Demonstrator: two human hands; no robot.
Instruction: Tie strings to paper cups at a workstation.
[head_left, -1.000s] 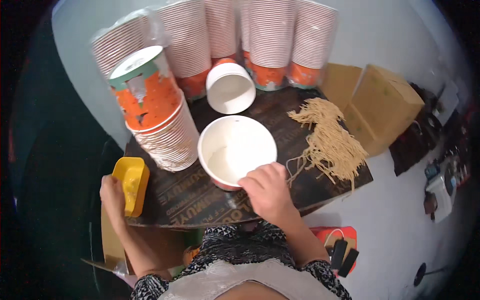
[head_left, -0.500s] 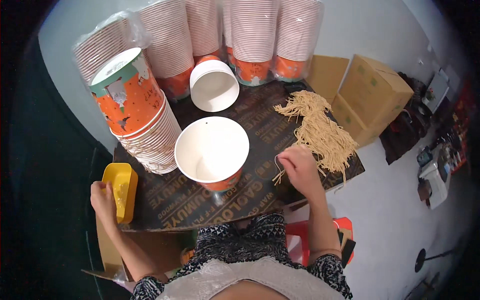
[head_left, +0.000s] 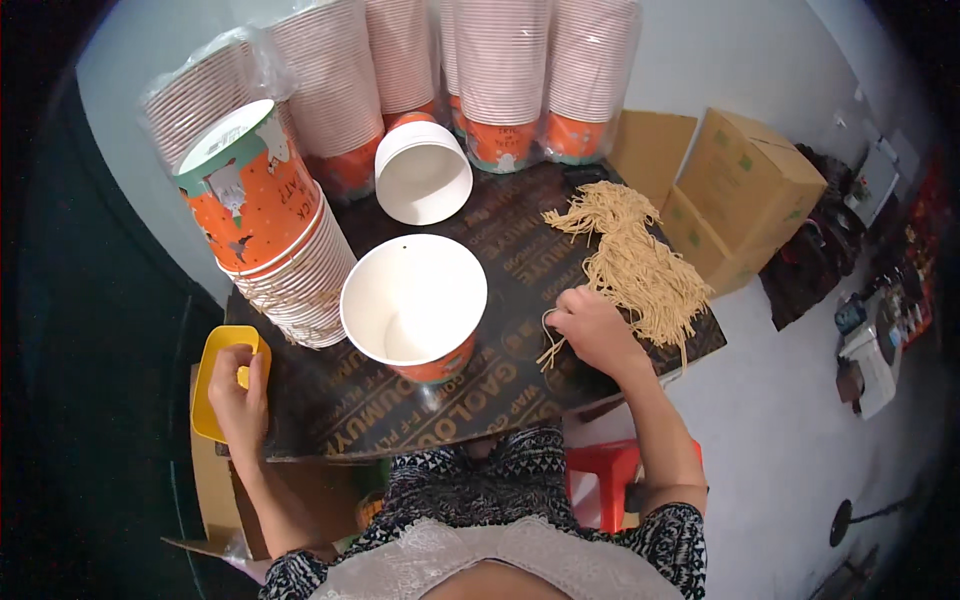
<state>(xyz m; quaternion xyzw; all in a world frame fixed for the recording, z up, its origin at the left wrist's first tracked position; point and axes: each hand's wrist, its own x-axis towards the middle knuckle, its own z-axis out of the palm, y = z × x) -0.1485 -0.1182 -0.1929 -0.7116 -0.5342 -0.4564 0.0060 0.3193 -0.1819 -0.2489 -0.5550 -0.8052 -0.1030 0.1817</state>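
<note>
My left hand (head_left: 238,392) reaches over the yellow tray (head_left: 204,408) at the table's left edge. Its fingers curl down into the tray in a pinch, and what they hold, if anything, is hidden. My right hand (head_left: 594,325) pinches a thin tan cord (head_left: 549,350), whose loose ends hang to the left of the fingers. Just beyond that hand lies a heap of similar tan cords (head_left: 655,270). Between my hands stands an orange paper bucket (head_left: 415,300), its white inside facing up and a small dark hole near the far rim.
At the left, a tall stack of upside-down buckets (head_left: 285,275) leans slightly. Another white-lined bucket (head_left: 425,175) lies tilted behind the middle one. Plastic-wrapped bucket stacks (head_left: 500,75) line the wall. Cardboard boxes (head_left: 745,185) stand beyond the dark printed tabletop (head_left: 520,370); a red stool (head_left: 607,475) is below.
My left hand has moved right and into the yellow tray, which has shifted slightly left. My right hand has moved a little left with the cord still pinched.
</note>
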